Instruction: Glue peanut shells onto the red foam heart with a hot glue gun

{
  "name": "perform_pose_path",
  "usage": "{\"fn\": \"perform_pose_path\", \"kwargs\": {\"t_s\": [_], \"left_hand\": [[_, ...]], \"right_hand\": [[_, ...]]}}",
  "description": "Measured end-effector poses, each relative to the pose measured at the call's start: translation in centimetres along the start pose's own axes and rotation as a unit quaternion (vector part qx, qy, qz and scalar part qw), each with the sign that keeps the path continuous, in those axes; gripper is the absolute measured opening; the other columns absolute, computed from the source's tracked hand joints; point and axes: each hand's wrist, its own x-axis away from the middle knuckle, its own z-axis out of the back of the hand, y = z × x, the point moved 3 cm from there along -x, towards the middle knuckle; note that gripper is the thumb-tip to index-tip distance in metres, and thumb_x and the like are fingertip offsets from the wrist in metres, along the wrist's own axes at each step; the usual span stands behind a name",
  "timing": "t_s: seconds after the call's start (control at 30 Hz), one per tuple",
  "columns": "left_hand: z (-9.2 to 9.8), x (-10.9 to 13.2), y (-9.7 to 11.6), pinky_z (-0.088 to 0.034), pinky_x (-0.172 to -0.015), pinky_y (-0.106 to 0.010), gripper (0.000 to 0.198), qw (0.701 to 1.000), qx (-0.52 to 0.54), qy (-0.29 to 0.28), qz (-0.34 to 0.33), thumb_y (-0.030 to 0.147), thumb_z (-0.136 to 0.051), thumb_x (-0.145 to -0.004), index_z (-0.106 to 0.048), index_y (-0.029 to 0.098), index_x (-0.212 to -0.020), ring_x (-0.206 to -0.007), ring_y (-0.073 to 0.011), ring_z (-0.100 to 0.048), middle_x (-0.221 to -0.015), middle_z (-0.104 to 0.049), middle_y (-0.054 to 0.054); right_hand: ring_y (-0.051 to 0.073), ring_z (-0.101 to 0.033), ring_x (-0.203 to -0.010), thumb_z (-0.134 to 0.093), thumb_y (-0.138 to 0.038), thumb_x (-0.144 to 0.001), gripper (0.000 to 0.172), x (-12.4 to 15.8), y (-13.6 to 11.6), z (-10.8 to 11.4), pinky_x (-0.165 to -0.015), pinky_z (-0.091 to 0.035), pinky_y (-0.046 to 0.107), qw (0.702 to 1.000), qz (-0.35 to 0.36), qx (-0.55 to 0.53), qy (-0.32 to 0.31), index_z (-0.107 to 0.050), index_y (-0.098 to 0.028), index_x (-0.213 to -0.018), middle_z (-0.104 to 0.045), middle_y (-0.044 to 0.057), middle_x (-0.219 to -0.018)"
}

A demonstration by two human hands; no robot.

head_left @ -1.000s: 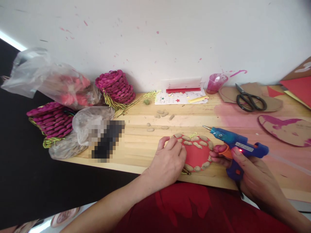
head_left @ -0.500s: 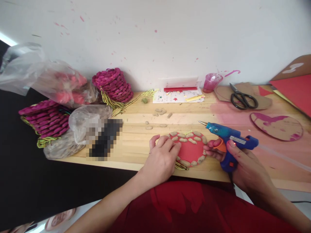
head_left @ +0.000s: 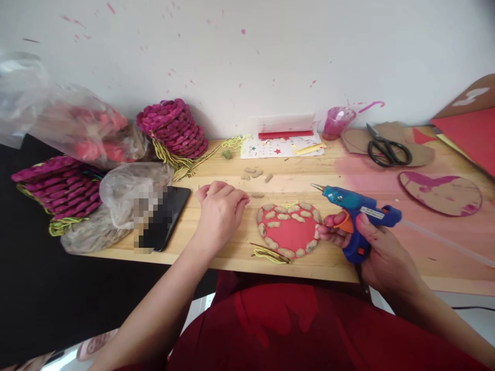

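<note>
The right hand (head_left: pixel 381 252) wraps the blue glue gun (head_left: pixel 350 200), nozzle aimed left; the left hand (head_left: pixel 221 210) curls loosely, fingertips hidden, so I can't tell whether it grips anything. Between them, the peanut-edged red heart (head_left: pixel 291 236) lies near the table's (head_left: pixel 240 248) front edge, bare wood stretching leftward toward the phone (head_left: pixel 176 203).

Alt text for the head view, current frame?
A person's right hand holds a blue glue gun beside a red heart edged with peanuts on a wooden table. The left hand is left of the heart, near loose peanuts. Scissors lie on cardboard farther back, right.
</note>
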Motion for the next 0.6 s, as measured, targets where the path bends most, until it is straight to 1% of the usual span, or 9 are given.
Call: {"fn": "perform_pose_path", "kwargs": {"t_s": [0.1,0.23,0.33,0.47,0.6], "left_hand": [[-1.1,-1.5,-0.4,-0.032,-0.09,-0.048,0.014,0.999,0.013,-0.03,0.0,0.018,-0.063,-0.093,-0.074,0.025,-0.094,-0.102,-0.0272,-0.06,-0.098,-0.078,-0.004],[-2.4,-3.1,0.0,-0.03,-0.09,-0.048,0.012,0.998,0.026,-0.059,-0.02,0.02,-0.065,-0.093,-0.075,0.025,-0.087,-0.102,-0.027,-0.059,-0.092,-0.078,-0.002],[-3.1,-3.8,0.1,-0.029,-0.09,-0.048,0.014,0.996,0.033,-0.078,-0.022,0.018,-0.065,-0.091,-0.075,0.024,-0.083,-0.102,-0.027,-0.059,-0.09,-0.079,-0.002],[-3.3,-4.1,-0.1,-0.03,-0.091,-0.047,0.017,0.995,0.037,-0.089,-0.012,0.015,-0.065,-0.09,-0.075,0.023,-0.079,-0.098,-0.026,-0.06,-0.087,-0.078,-0.002],[-3.1,-4.1,-0.4,-0.03,-0.092,-0.047,0.016,0.997,0.032,-0.071,-0.002,0.015,-0.065,-0.089,-0.076,0.023,-0.08,-0.097,-0.0262,-0.06,-0.086,-0.078,-0.003]], "right_hand": [[0.028,-0.077,-0.083,-0.085,-0.051,-0.071,0.03,-0.1,0.0,0.1,-0.076,-0.067,0.042,1.0,0.002,0.0,0.003,-0.074,-0.024,-0.075,-0.075,0.006,-0.086],[0.027,-0.077,-0.081,-0.084,-0.052,-0.071,0.029,-0.2,0.2,0.2,-0.069,-0.067,0.038,1.0,-0.006,0.011,0.006,-0.075,-0.025,-0.079,-0.076,0.006,-0.086],[0.026,-0.076,-0.081,-0.084,-0.052,-0.071,0.029,-0.1,0.2,0.2,-0.066,-0.067,0.036,1.0,-0.009,0.018,0.006,-0.076,-0.025,-0.079,-0.076,0.006,-0.089],[0.027,-0.076,-0.081,-0.085,-0.051,-0.071,0.029,-0.1,0.2,0.2,-0.064,-0.067,0.037,1.0,-0.019,0.018,0.01,-0.075,-0.025,-0.077,-0.077,0.007,-0.092],[0.029,-0.076,-0.084,-0.085,-0.05,-0.071,0.028,-0.1,0.0,0.0,-0.064,-0.068,0.039,1.0,-0.013,0.024,0.003,-0.075,-0.025,-0.076,-0.076,0.008,-0.091]]}}
